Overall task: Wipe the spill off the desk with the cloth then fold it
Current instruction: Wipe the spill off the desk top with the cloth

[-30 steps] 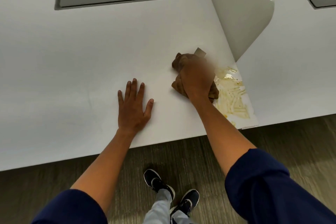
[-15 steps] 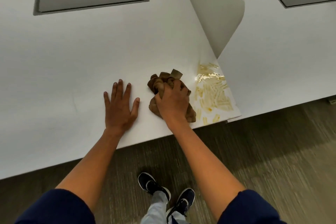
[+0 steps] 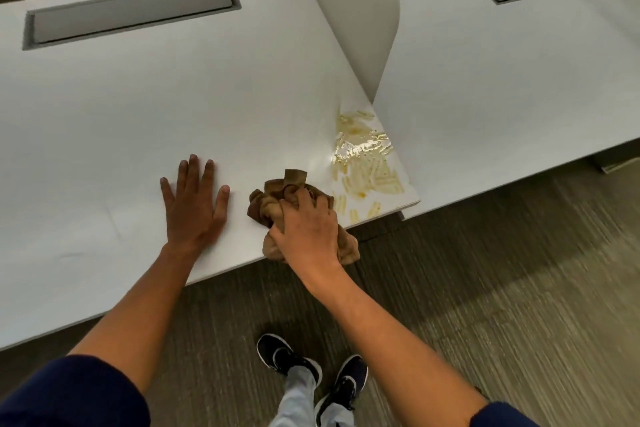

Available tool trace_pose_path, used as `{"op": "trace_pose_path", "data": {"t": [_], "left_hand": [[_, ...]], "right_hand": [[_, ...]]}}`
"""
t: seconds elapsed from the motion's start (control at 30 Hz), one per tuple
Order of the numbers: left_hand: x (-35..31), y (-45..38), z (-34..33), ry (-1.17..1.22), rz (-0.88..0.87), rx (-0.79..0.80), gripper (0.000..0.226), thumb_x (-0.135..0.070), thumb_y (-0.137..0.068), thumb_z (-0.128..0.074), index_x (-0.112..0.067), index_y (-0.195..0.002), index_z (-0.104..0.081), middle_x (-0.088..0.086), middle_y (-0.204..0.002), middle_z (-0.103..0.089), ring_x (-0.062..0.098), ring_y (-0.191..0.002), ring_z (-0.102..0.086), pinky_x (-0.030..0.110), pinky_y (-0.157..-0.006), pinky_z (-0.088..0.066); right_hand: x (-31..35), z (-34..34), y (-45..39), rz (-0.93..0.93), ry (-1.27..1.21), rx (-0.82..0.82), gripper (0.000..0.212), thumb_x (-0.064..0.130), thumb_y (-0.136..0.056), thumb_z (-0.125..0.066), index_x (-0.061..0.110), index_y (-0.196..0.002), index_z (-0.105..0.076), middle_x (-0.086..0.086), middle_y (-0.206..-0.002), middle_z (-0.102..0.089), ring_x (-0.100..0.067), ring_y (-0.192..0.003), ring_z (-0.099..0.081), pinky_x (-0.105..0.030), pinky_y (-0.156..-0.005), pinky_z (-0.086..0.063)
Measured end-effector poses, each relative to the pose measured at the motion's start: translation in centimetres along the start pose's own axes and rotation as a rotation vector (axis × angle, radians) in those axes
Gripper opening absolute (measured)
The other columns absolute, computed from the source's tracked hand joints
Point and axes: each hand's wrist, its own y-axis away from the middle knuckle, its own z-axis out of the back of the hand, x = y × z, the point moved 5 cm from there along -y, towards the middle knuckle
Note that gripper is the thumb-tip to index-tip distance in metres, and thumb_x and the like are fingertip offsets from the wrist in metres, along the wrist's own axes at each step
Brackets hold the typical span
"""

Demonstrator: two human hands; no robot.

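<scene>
Head view is showing your right hand (image 3: pixel 308 229) bunching the cloth (image 3: pixel 277 204) at the counter (image 3: pixel 138 114) edge, left hand (image 3: pixel 192 201) lying flat and open, so you are risking dragging the spill (image 3: pixel 363 163) over the lip or dropping the overhanging cloth.

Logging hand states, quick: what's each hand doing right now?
Left hand: open, flat on the desk.
Right hand: closed on the brown cloth.
</scene>
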Motion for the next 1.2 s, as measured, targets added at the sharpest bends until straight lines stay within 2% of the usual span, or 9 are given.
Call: {"op": "trace_pose_path", "data": {"t": [0.17,0.33,0.53,0.8,1.2], "left_hand": [[-1.0,-0.6,-0.2,-0.007,-0.026,0.024,0.075,-0.058,-0.094,-0.012,-0.020,-0.158,-0.010,0.005,-0.167,0.002,0.021,-0.154,0.006,0.057,-0.119,0.007],[-2.6,-2.4,-0.2,-0.004,-0.075,0.008,0.077,-0.061,-0.093,-0.008,-0.019,-0.158,-0.010,0.004,-0.167,0.003,0.020,-0.154,0.006,0.056,-0.119,0.008],[-3.0,-4.6,-0.4,0.011,-0.080,-0.004,0.076,-0.061,-0.095,-0.011,-0.018,-0.158,-0.013,0.005,-0.167,-0.002,0.021,-0.154,0.003,0.058,-0.118,0.006],[-3.0,-5.5,-1.2,-0.005,-0.067,-0.010,0.076,-0.064,-0.095,-0.011,-0.021,-0.158,-0.014,0.003,-0.167,-0.002,0.021,-0.154,0.000,0.057,-0.121,-0.002],[-3.2,-5.4,-1.2,-0.024,-0.051,-0.020,0.075,-0.067,-0.096,-0.015,-0.024,-0.158,-0.010,0.000,-0.167,-0.001,0.019,-0.154,0.001,0.055,-0.122,-0.003]], "right_hand": [[-3.1,0.2,1.1,0.021,0.076,-0.025,0.046,0.049,-0.089,-0.059,0.026,-0.129,-0.057,-0.003,-0.137,-0.048,-0.031,-0.114,-0.046,-0.042,-0.087,-0.042],[-8.5,1.6,0.8,-0.126,0.116,-0.122,0.052,0.051,-0.088,-0.062,0.028,-0.134,-0.057,-0.004,-0.141,-0.049,-0.032,-0.114,-0.047,-0.042,-0.086,-0.042],[-12.4,2.7,-2.1,-0.249,0.160,-0.152,0.054,0.052,-0.094,-0.055,0.030,-0.143,-0.049,-0.004,-0.148,-0.043,-0.035,-0.126,-0.039,-0.047,-0.094,-0.034],[-12.8,2.9,-4.8,-0.251,0.180,-0.262,0.051,0.050,-0.091,-0.060,0.024,-0.134,-0.059,-0.013,-0.136,-0.054,-0.040,-0.119,-0.049,-0.054,-0.096,-0.041],[-12.0,4.0,-14.2,-0.199,0.079,-0.374,0.040,0.043,-0.091,-0.048,0.019,-0.114,-0.069,-0.010,-0.129,-0.059,-0.033,-0.109,-0.053,-0.045,-0.087,-0.042]]}}
